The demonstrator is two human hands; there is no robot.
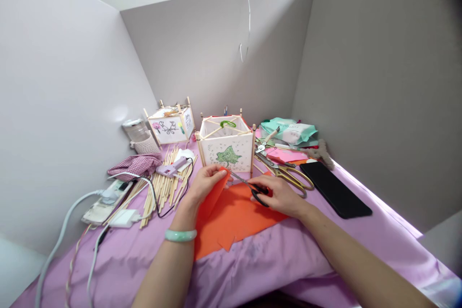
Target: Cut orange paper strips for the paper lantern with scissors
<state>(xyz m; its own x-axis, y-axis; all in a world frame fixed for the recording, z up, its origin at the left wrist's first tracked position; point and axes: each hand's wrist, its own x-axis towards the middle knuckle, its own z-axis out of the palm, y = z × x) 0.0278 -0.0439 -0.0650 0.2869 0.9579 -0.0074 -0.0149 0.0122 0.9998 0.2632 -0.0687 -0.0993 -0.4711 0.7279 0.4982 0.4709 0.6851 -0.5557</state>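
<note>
My left hand (210, 184) pinches a raised fold of orange paper (238, 216), whose larger part lies flat on the purple cloth. In my right hand (279, 195) is a small pair of black-handled scissors (260, 196), fingers in the loops. Its blades point left, toward the edge of the paper by my left fingertips; whether they are cutting into it I cannot tell. Right behind my hands stands a lantern-like box (228, 154) of wooden sticks and white panels, with a green leaf drawing on the front and a green ring on top.
A similar box (169, 127) stands back left, near a glass jar (137, 130). Thin sticks (166, 187), a lilac glue gun (172, 167) and a cabled power strip (106, 202) lie left. Large gold-handled scissors (294, 178), a black phone (335, 190) and a wipes pack (288, 131) lie right.
</note>
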